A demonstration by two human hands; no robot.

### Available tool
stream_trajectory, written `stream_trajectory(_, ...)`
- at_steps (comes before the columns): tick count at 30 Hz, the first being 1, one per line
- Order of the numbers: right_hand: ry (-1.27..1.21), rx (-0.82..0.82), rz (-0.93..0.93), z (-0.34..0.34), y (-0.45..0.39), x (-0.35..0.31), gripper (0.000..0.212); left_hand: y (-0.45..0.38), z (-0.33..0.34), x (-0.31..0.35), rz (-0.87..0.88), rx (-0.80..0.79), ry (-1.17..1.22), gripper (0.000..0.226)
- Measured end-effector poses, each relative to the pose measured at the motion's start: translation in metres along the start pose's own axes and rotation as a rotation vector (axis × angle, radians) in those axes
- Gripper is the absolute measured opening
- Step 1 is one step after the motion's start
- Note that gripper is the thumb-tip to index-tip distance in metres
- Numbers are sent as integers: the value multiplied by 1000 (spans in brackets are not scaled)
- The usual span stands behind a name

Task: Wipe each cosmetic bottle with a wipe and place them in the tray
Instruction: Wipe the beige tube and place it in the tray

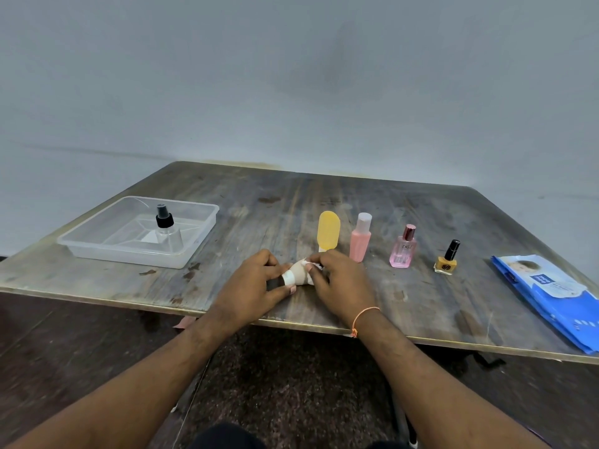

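A beige cosmetic tube (296,274) with a white band and dark cap lies sideways between my hands near the table's front edge. My left hand (256,285) grips its cap end. My right hand (340,280) presses a white wipe (306,263) against the tube's other end, fingers curled round it. A clear plastic tray (97,246) at the left holds a clear spray bottle (167,233) with a black top. Standing in a row to the right are a yellow bottle (328,231), a pink bottle (360,238), a pink perfume bottle (403,249) and a yellow nail polish (446,259).
A blue pack of wipes (551,296) lies at the table's right edge. The wooden table (259,202) stands against a pale wall. Dark floor shows below the front edge.
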State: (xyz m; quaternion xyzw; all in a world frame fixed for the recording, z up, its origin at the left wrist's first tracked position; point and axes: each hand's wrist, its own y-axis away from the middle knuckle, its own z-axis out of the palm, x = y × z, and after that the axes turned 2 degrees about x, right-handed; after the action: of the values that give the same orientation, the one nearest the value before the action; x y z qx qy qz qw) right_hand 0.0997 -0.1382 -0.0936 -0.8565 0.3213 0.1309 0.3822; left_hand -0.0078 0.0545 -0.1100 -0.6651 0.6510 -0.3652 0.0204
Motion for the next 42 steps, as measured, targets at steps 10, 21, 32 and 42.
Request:
stream_trajectory(10,60,-43,-164,-1,5,-8,19,1,0,2,11,19,11,50)
stream_trajectory(21,147,15,209,-6,-3,3,26,0,1,1,-36,4,-24,55)
stream_trajectory(32,134,-47,-197,1,7,-6,33,1,0,3,-33,-1,-9,38)
stream_trajectory(42,253,26,89,-4,1,0,24,-1,1,5,-59,-42,-52,49)
